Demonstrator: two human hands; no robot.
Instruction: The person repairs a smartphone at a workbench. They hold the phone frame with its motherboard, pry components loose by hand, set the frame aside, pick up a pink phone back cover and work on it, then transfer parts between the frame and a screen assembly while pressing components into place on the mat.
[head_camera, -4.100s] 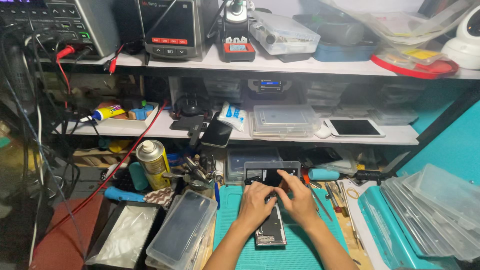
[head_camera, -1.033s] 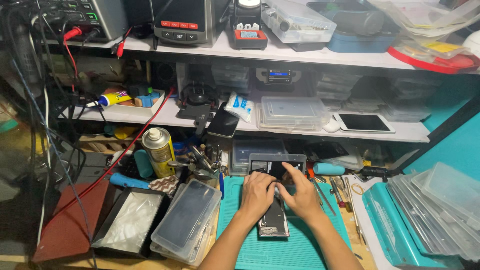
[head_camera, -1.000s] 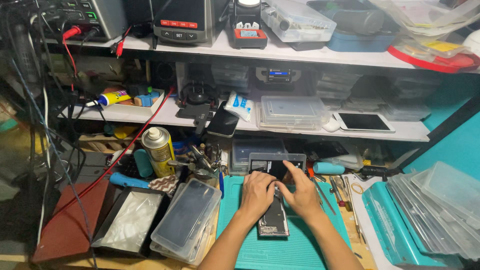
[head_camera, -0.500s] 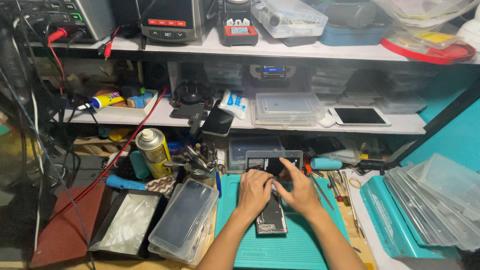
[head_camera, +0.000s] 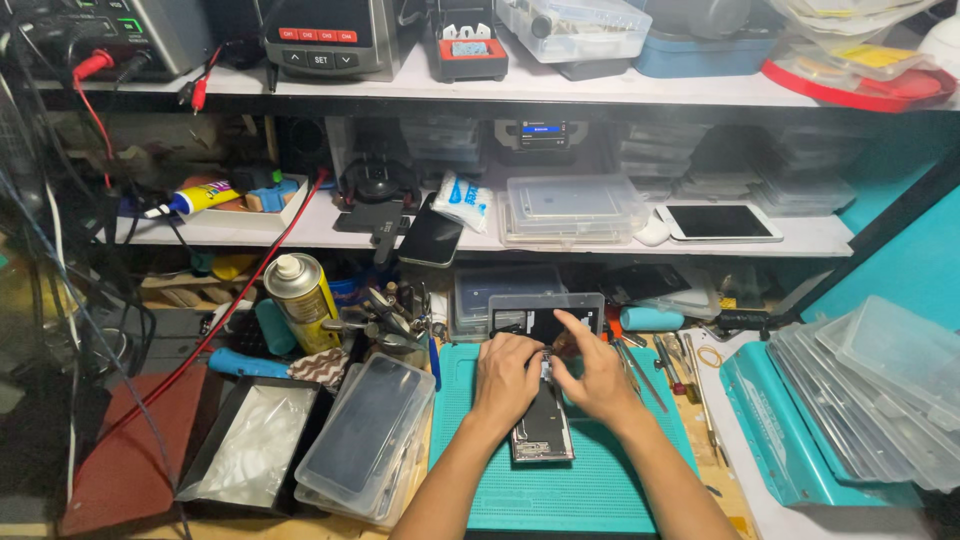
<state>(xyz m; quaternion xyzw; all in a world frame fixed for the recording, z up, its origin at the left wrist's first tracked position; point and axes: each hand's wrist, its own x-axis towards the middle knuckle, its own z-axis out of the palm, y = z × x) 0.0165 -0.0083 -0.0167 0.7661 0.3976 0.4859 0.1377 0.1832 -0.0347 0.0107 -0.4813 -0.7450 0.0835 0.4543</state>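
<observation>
Opened phone (head_camera: 541, 430) flat on green mat (head_camera: 560, 490), bench centre, upper end under both hands. Left hand (head_camera: 507, 375) on top, fingers curled, pressing upper left edge. Right hand (head_camera: 592, 372) beside it, forefinger stretched toward lifted screen panel (head_camera: 530, 315) propped behind; other fingers bent over phone, true grip hidden. Judgement: phone light, rigid, innards exposed, fragile; panel thin, glassy, slippery, likely tethered by flex. Hold frame by side edges, never boards. Spray can (head_camera: 303, 300) left, clear.
</observation>
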